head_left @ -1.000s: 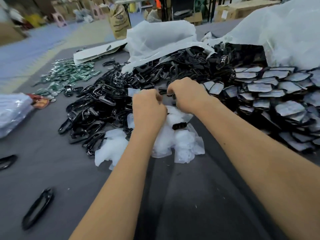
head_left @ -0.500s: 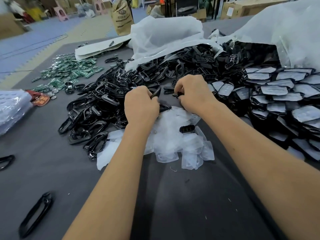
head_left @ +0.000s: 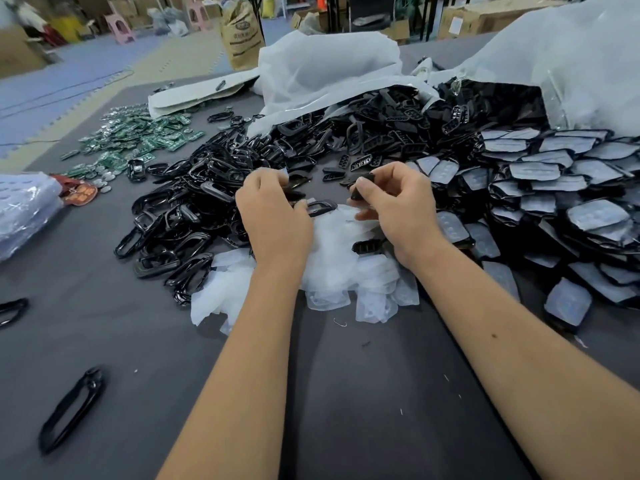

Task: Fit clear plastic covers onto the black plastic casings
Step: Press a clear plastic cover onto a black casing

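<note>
Both hands [head_left: 277, 216] [head_left: 398, 206] curled, right pinching black casing [head_left: 362, 188].

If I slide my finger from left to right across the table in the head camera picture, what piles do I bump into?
Clear plastic bag → green circuit boards → black frames pile → clear covers pile → covered casings pile.
</note>
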Demonstrator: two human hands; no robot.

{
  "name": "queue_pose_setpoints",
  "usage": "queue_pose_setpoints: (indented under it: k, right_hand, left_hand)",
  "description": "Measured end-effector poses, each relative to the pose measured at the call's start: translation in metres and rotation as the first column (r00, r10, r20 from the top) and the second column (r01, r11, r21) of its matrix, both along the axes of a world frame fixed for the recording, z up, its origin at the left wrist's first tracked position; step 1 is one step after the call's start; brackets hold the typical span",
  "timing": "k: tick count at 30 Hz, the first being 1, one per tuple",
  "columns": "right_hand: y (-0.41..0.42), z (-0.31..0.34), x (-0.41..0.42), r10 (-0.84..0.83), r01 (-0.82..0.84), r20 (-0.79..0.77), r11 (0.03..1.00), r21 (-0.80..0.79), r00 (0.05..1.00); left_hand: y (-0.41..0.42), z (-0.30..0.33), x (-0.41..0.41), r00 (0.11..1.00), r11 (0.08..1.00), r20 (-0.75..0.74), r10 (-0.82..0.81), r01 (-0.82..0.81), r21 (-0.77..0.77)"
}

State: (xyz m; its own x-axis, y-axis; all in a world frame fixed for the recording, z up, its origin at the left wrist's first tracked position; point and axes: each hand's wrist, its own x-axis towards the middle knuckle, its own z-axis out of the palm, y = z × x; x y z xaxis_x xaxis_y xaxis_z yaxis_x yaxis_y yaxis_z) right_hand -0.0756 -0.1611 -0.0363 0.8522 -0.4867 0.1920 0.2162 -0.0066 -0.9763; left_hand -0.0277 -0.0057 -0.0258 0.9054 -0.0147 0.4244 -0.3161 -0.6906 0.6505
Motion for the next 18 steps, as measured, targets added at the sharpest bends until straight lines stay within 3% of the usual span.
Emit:
queue_pose_setpoints:
  k: [3, 5, 8, 18]
  right_hand:
    - [-0.001, -0.001, 0.003, 0.03, -0.03, 0.002, 0.999, 0.014, 1.0]
    - [-0.002, -0.002, 0.004, 0.048, -0.048, -0.004, 0.999, 0.013, 0.999]
    - [-0.003, -0.002, 0.004, 0.057, -0.057, -0.022, 0.998, 0.011, 0.998]
    - [-0.005, -0.005, 0.005, 0.032, -0.033, -0.015, 0.998, -0.05, 0.999]
  left_hand:
    - [-0.003, -0.001, 0.001, 0.995, 0.995, 0.045, -0.089, 0.09, -0.032]
    - [-0.004, -0.001, 0.004, 0.985, 0.986, 0.071, -0.16, 0.156, 0.054]
    - [-0.006, -0.005, 0.006, 0.973, 0.958, -0.021, -0.228, 0.228, 0.174]
    - [-0.01, -0.006, 0.008, 0.988, 0.953, 0.021, -0.152, 0.141, 0.267]
